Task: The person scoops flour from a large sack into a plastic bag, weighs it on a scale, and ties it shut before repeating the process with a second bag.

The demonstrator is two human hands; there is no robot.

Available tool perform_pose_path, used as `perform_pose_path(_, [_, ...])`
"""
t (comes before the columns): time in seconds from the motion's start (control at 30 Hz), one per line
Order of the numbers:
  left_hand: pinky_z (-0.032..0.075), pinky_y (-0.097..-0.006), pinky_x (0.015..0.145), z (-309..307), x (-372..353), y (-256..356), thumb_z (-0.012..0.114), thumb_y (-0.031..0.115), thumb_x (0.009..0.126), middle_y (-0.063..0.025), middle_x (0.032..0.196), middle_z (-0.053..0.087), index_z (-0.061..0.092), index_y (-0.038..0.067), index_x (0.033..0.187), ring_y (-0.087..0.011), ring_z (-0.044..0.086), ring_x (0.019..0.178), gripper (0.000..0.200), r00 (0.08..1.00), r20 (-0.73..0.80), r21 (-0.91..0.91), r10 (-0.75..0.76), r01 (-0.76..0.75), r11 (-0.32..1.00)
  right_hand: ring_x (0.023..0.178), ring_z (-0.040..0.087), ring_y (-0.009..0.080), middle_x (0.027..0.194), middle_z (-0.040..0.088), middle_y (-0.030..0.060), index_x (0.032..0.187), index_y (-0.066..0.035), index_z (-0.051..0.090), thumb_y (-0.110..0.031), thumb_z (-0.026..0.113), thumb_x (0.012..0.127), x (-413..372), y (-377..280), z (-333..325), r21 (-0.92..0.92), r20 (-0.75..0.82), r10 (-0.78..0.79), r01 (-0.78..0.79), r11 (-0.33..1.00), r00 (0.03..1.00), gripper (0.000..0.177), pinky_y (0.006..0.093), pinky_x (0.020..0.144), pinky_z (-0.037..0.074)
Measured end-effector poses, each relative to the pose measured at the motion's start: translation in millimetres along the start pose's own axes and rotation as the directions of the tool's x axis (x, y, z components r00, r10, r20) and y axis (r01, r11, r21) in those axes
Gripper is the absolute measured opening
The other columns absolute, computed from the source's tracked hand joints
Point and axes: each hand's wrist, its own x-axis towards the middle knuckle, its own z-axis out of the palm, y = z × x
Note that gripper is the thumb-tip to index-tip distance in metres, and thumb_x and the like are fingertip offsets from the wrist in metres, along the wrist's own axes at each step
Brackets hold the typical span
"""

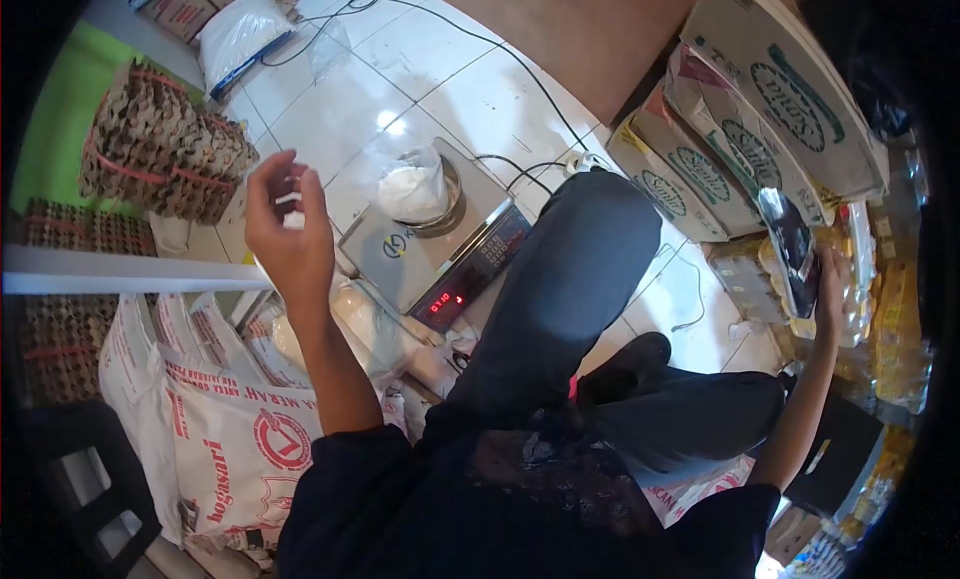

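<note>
My left hand (pixel 290 219) is raised at the left of the scale, its fingers curled apart with nothing visible between them. On the digital scale (pixel 385 254) stands a bowl holding a clear plastic bag of white powder (pixel 413 187). Red digits glow on the scale's display (pixel 441 303). At the right, my right hand (pixel 830 277) grips a phone (pixel 790 247), held out beside the stacked cartons, away from the scale.
Egg trays (pixel 160 154) are stacked at the left, above printed white sacks (pixel 235 449). Cartons (pixel 745 119) and yellow bottles (pixel 900 329) line the right. A black cable (pixel 500 47) crosses the tiled floor (pixel 395 54). A filled white bag (pixel 243 34) lies at the upper left.
</note>
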Motion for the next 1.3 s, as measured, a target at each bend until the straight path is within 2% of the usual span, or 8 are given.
perform_pose_path(0.13, [0.045,-0.0221,0.069,33,-22,47,0.056,0.001,0.085,-0.0073,0.093,0.059,0.056,0.0,0.109,-0.0109,0.055,0.079,0.024,0.983,0.047,-0.292,0.179,-0.158,0.943,0.079,0.049,0.0145,0.084,0.054,0.0048,0.095,0.002,0.061,-0.033,0.051,0.092,-16,99,5,-0.08,-0.001,0.029,-0.029,0.996,1.0,0.036,0.0307,0.075,0.042])
perform_pose_path(0.27, [0.045,-0.0228,0.068,96,-31,147,0.057,-0.005,0.079,-0.0088,0.089,0.061,0.058,-0.003,0.104,-0.0131,0.058,0.078,0.026,0.87,0.24,-0.665,0.432,-0.177,0.726,0.075,0.056,0.0221,0.076,0.061,0.0151,0.088,0.005,0.06,-0.029,0.051,0.091,-35,55,18,-0.322,0.084,-0.127,0.148,0.935,0.988,0.035,0.0364,0.073,0.045])
perform_pose_path(0.4, [0.045,-0.0226,0.06,174,-44,239,0.064,0.001,0.075,-0.0062,0.078,0.061,0.062,0.0,0.097,-0.013,0.057,0.067,0.022,0.421,0.325,-0.873,0.847,-0.209,0.44,0.053,0.052,0.0237,0.06,0.053,0.0213,0.071,0.005,0.057,-0.02,0.052,0.083,-34,60,24,-0.277,0.135,-0.233,0.263,0.924,0.963,0.028,0.0422,0.054,0.04])
perform_pose_path(0.43, [0.045,-0.0226,0.064,190,-52,252,0.062,0.002,0.078,-0.0053,0.083,0.062,0.062,0.0,0.099,-0.0104,0.058,0.073,0.021,0.315,0.403,-0.867,0.86,-0.171,0.469,0.052,0.051,0.0248,0.059,0.052,0.0215,0.071,0.005,0.057,-0.02,0.051,0.082,-39,54,20,-0.264,0.129,-0.215,0.242,0.934,0.968,0.028,0.0423,0.054,0.04])
perform_pose_path(0.57, [0.049,-0.0271,0.063,256,-94,252,0.063,0.004,0.08,-0.0087,0.082,0.063,0.061,0.001,0.1,-0.0168,0.061,0.071,0.02,0.195,0.477,-0.843,0.857,-0.173,0.509,0.052,0.052,0.0274,0.058,0.052,0.021,0.071,0.005,0.057,-0.021,0.05,0.083,-49,41,9,-0.22,0.068,-0.2,0.21,0.953,0.977,0.03,0.0409,0.055,0.042])
perform_pose_path(0.73, [0.05,-0.0301,0.065,240,-112,242,0.062,0.007,0.081,-0.0103,0.082,0.063,0.061,0.001,0.102,-0.0209,0.062,0.072,0.021,-0.024,0.685,-0.721,0.728,-0.168,0.672,0.053,0.054,0.0262,0.057,0.054,0.0189,0.072,0.006,0.058,-0.024,0.048,0.086,-57,53,-1,-0.073,0.05,-0.1,0.104,0.992,0.994,0.034,0.0397,0.058,0.043])
perform_pose_path(1.0, [0.049,-0.0334,0.07,242,-108,226,0.065,0.014,0.082,-0.0132,0.088,0.065,0.062,0.002,0.1,-0.025,0.063,0.076,0.023,-0.032,0.724,-0.668,0.689,-0.281,0.689,0.051,0.049,0.0162,0.052,0.051,0.0096,0.068,0.005,0.056,-0.03,0.048,0.091,-50,60,2,-0.042,0.069,-0.044,0.047,0.998,0.997,0.043,0.0355,0.053,0.04])
perform_pose_path(1.3, [0.049,-0.0358,0.073,238,-108,225,0.064,0.016,0.082,-0.0162,0.091,0.065,0.061,0.001,0.103,-0.028,0.063,0.078,0.027,-0.055,0.737,-0.663,0.674,-0.253,0.704,0.053,0.048,0.0152,0.054,0.051,0.0083,0.07,0.005,0.056,-0.029,0.049,0.092,-51,53,2,-0.038,0.091,0.023,-0.02,0.999,0.996,0.042,0.0345,0.054,0.039])
